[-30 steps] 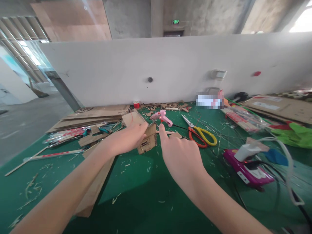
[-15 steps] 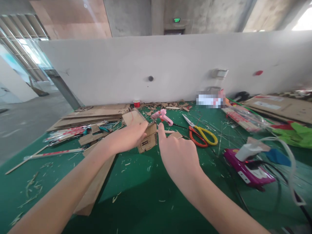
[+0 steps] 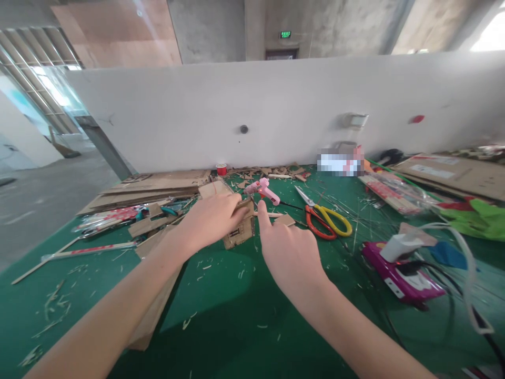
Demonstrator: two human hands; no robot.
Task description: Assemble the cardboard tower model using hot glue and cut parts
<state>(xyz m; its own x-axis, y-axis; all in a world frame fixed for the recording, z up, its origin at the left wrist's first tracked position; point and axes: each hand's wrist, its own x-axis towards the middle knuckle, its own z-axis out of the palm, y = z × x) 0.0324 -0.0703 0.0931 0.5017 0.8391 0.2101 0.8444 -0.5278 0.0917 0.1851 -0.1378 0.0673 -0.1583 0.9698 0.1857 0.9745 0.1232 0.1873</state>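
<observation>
The left hand (image 3: 215, 218) is covering much of a small, boxy brown cardboard piece (image 3: 239, 235), its fingers bending; their grip is staying out of view. The right hand (image 3: 294, 255) is pointing its forefinger towards a pink plastic glue gun (image 3: 268, 190), other fingers curling underneath, so I cannot tell whether it is holding anything. A green lit sign (image 3: 284, 35) is reading "EXIT". The cardboard piece, left of that forefinger, is showing dark printed arrows and rough edges.

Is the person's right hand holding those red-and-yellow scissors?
No, the scissors lie on the green table, apart from the right hand.
</observation>
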